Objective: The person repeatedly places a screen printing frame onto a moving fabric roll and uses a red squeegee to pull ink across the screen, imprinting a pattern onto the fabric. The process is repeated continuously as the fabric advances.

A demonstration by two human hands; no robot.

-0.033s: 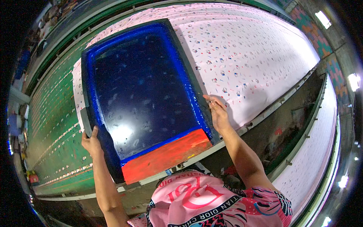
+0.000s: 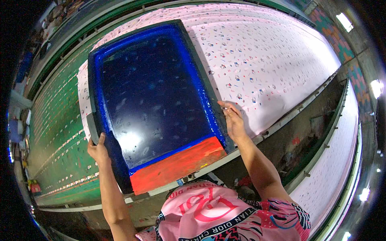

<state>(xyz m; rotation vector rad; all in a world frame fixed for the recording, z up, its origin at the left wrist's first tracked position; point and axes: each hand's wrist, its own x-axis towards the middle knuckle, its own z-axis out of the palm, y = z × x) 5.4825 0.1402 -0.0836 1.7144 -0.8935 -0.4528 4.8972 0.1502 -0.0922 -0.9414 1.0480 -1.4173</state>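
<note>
"Where's the main thing?"

"Left of centre in the view: a large rectangular panel with a dark glossy face, bright blue inner border and black rim [image 2: 150, 96]. It lies slightly tilted over a pale pink sheet printed with small motifs [image 2: 261, 60], its lower end reaching the bench's near edge."

"And that lower end?"

"It carries a flat orange-red strip [image 2: 177, 165], just below the blue border."

"What about the hands?"

"The left hand [image 2: 98, 152], lower left, grasps the panel's left rim, thumb on top. The right hand [image 2: 234, 123], right of centre, has its fingers bent at the right rim; I can't tell whether it grips."

"What's around them?"

"The long green bench [image 2: 60, 140] with rows of pale marks shows at the left; the wearer's pink patterned shirt [image 2: 209, 205] fills the bottom centre."
</note>
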